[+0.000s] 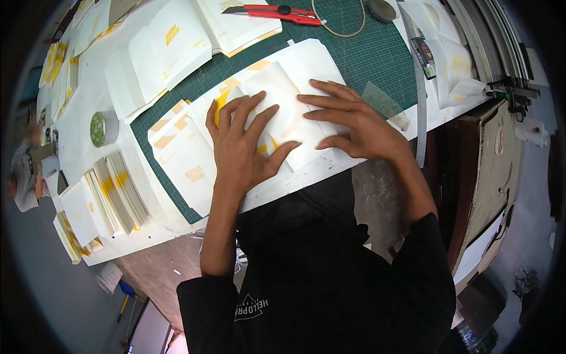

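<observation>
Step in hand: smoothing a folded white paper sheet (283, 112) on the green cutting mat (377, 65); left hand (242, 147) and right hand (359, 127) flat, fingers spread (gripping nothing). Next likely needs firm, even pressure.

A craft or packaging workshop, seen from above a white worktable (82, 147). A green gridded cutting mat (365, 59) covers part of it, with a red utility knife (277, 13) and a long steel ruler (420, 100) lying on it. Stacks of white and yellow paper pieces (115, 194) and a roll of tape (103, 128) sit nearby. The concrete floor (159, 265) is bare, and worn boards (501, 177) lean beside the table.
</observation>
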Available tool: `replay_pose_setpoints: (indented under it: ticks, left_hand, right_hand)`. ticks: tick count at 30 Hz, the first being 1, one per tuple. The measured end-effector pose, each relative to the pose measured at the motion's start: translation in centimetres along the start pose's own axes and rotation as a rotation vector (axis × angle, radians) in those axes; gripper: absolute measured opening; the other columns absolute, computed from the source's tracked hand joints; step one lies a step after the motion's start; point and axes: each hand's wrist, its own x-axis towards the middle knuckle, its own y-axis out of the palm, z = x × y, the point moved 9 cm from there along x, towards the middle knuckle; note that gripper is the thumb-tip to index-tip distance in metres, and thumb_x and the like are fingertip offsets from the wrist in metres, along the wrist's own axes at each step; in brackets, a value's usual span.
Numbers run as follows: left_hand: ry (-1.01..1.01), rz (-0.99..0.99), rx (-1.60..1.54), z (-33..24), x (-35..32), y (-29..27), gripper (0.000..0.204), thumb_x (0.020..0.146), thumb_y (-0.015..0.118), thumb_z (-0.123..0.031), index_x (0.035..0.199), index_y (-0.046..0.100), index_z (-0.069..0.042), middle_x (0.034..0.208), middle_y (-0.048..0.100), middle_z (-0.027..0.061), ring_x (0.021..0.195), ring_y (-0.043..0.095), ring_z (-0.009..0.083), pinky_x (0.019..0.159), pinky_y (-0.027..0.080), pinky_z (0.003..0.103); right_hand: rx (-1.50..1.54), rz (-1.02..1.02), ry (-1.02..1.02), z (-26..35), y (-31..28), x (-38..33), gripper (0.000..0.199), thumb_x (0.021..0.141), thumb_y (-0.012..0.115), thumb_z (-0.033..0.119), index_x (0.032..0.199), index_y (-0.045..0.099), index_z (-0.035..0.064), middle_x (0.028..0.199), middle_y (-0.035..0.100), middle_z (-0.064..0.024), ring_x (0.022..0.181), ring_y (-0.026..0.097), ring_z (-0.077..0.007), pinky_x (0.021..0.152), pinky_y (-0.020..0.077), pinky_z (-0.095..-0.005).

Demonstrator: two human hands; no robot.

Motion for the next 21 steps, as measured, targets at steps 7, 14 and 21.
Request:
replay_pose_setpoints:
  ticks: [7,14,21]
  left_hand:
    - [0.004,-0.001,0.004,-0.01,0.01,-0.01,0.063,0.073,0.089,-0.056,0.118,0.076,-0.012,0.136,0.064,0.0077,0.131,0.054,0.0319,0.122,0.019,0.062]
    - [0.004,-0.002,0.001,0.00,0.05,0.02,0.063,0.074,0.088,-0.056,0.117,0.076,-0.012,0.135,0.065,0.0079,0.131,0.053,0.0318,0.122,0.020,0.062]
    - [-0.005,0.016,0.005,-0.04,0.08,0.02,0.063,0.074,0.088,-0.055,0.118,0.075,-0.013,0.136,0.063,0.0074,0.132,0.052,0.0316,0.122,0.020,0.062]
  right_hand:
    - [-0.008,0.004,-0.003,-0.27,0.23,-0.13,0.055,0.072,0.089,0.025,0.124,0.076,0.0137,0.153,0.058,-0.0007,0.154,0.037,-0.0292,0.126,0.0302,-0.0549]
    - [-0.007,0.002,-0.009,-0.33,0.22,-0.13,0.056,0.072,0.089,0.027,0.124,0.076,0.0141,0.153,0.058,-0.0009,0.154,0.037,-0.0293,0.126,0.0303,-0.0555]
    - [0.004,0.043,0.006,-0.59,0.51,0.02,0.059,0.077,0.091,0.019,0.132,0.072,0.0160,0.157,0.054,-0.0043,0.155,0.035,-0.0309,0.127,0.0263,-0.0577]
